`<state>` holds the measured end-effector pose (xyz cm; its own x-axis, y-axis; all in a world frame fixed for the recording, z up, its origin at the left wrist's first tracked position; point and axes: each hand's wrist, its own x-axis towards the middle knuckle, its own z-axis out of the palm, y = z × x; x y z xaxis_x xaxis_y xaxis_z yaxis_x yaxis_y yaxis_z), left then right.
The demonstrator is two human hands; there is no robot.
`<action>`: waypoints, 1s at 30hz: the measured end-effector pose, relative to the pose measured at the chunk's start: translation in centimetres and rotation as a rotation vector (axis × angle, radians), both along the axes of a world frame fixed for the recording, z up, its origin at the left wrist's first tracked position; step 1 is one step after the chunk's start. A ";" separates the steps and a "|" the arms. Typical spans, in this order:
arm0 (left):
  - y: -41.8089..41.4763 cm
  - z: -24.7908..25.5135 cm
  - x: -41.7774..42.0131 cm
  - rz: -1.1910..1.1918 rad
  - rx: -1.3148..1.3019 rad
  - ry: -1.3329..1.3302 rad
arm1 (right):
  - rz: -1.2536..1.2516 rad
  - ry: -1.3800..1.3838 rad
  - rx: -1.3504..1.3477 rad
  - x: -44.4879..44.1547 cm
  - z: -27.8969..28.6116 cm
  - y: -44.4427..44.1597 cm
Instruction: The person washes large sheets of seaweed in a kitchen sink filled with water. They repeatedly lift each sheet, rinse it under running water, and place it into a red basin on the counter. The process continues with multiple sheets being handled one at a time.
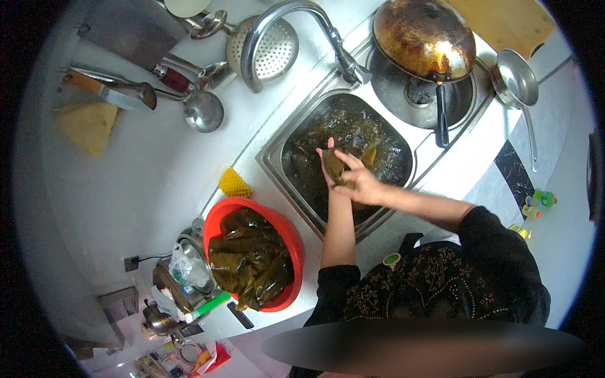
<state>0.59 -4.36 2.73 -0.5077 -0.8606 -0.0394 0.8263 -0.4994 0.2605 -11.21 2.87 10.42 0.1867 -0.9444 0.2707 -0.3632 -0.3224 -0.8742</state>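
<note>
Over the sink, a wet green-brown leaf [334, 166] lies on the upturned palm of my left hand [326, 163], whose fingertips show past its far side. My right hand [361, 183] comes in from the right, its bent fingers and thumb resting on the same leaf. Below both hands, the stainless steel sink [302, 202] holds dark water with more leaves [371, 152] in it. At the left, a red plastic basin [295, 245] is heaped with wet, dark green-brown leaves [250, 260].
A chrome faucet [326, 23] arches behind the sink. To the right, a stained wok [425, 40] sits by the burner, near a small steel pan [515, 78]. Ladles [204, 111] and a skimmer [279, 49] hang on the wall. A yellow sponge [235, 183] lies beside the basin.
</note>
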 end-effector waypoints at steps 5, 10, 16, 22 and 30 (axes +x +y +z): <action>2.5 2.0 -3.3 0.025 0.255 -0.776 | -0.455 -0.119 0.367 0.7 -3.4 -5.1; 2.7 2.7 -1.9 0.039 0.262 -0.602 | -0.392 -0.179 0.218 0.9 -2.2 -4.9; 3.1 1.8 -0.2 -0.007 0.047 -0.718 | -0.360 0.060 0.026 2.2 -2.4 -2.0; 3.3 16.9 0.4 -0.021 0.308 -1.168 | 0.174 -0.172 0.728 -9.5 1.6 -8.7; -2.3 16.7 5.2 -0.127 -0.224 -1.409 | 0.435 -0.405 0.783 -13.8 3.8 -12.8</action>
<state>5.82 -6.62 19.44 -0.2328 -0.8684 -0.4379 -0.2292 -0.3886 0.8925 -24.97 -9.93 14.21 0.5918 -0.7550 -0.2825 0.0244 0.3671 -0.9299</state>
